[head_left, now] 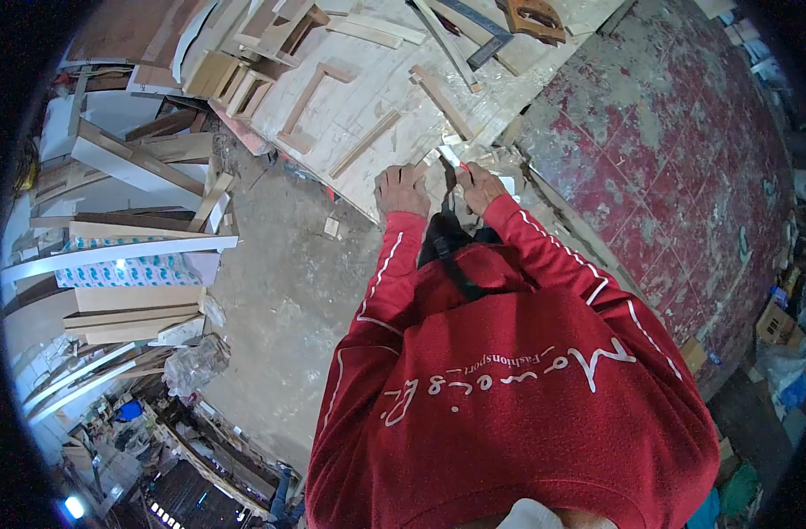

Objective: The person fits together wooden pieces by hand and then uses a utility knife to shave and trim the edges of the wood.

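Observation:
At the near corner of the worktable [368, 84], my left hand [402, 189] lies with its fingers bent over the table edge, beside a small pale wood piece [428, 160]. My right hand [481, 187] is closed around a small tool [452, 157] with a white and red body; its working end is too small to make out. The two hands are close together but apart. Ahead of them lie a wood strip [365, 144], a wood piece with a short end block [442, 102] and a U-shaped wood frame [313, 104].
A handsaw [533, 19] and a metal square [489, 48] lie at the table's far side. Stacked boards [138, 176] fill the left. A plastic bag [196, 363] sits below them. Red, worn flooring [659, 150] extends at right.

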Available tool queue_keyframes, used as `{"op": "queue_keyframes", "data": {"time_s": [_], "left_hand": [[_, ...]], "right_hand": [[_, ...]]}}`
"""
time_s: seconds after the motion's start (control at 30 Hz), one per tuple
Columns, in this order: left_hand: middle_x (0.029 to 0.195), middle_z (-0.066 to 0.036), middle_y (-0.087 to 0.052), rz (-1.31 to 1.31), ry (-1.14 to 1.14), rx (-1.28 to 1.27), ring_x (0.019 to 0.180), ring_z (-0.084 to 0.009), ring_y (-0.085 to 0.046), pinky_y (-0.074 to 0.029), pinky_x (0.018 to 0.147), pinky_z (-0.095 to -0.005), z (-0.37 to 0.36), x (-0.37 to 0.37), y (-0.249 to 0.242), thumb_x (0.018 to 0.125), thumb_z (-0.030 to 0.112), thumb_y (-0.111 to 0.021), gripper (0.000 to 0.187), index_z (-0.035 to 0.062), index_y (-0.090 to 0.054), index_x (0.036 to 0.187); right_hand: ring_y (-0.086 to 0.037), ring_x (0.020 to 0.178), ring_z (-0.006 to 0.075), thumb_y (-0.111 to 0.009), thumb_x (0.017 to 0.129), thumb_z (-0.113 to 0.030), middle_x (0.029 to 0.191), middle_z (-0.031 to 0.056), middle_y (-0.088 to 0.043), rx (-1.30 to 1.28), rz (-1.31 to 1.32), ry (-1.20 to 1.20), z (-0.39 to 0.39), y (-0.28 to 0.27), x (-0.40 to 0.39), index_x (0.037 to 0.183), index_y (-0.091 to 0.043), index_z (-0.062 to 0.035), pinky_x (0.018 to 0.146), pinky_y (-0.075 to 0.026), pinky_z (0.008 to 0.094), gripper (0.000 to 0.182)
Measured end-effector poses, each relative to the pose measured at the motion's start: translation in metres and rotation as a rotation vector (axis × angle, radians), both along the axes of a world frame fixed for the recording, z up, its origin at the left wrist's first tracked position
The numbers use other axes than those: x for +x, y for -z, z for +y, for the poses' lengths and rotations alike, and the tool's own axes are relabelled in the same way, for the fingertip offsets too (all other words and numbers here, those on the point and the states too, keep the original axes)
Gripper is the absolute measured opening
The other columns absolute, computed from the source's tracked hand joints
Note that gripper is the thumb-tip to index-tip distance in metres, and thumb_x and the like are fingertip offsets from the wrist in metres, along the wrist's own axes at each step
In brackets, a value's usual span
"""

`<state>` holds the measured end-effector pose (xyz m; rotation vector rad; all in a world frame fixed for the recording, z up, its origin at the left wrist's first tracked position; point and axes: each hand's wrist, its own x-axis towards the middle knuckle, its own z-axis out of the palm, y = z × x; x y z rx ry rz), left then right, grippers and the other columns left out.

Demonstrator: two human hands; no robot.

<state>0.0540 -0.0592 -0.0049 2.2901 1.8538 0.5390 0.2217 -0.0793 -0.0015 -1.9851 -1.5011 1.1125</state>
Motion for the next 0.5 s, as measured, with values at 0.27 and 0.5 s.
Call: {"op": "queue_keyframes", "data": {"time_s": [0.27, 0.5], "left_hand": [[0.092, -0.010, -0.053, -0.080, 0.037, 0.069, 0.092, -0.0309, -0.047, -0.039, 0.080, -0.0416, 0.001, -0.002, 0.007, 0.071, 0.016, -0.062, 0.024, 0.0087, -0.059, 0.094], [0.091, -0.011, -0.053, -0.070, 0.053, 0.046, 0.086, -0.0314, -0.048, -0.039, 0.078, -0.0410, 0.004, -0.003, 0.004, 0.071, 0.014, -0.061, 0.023, 0.0068, -0.059, 0.092]], "right_hand": [[-0.056, 0.085, 0.0417, -0.033, 0.088, -0.045, 0.089, 0.0266, -0.059, -0.230, 0.029, -0.048, 0.017, 0.002, -0.002, 0.089, -0.057, 0.0003, 0.079, -0.042, 0.0458, 0.051], [-0.056, 0.086, 0.0421, -0.033, 0.088, -0.045, 0.088, 0.0267, -0.059, -0.081, -0.020, -0.066, 0.017, 0.042, -0.007, 0.090, -0.058, -0.0001, 0.078, -0.043, 0.0469, 0.051]]}}
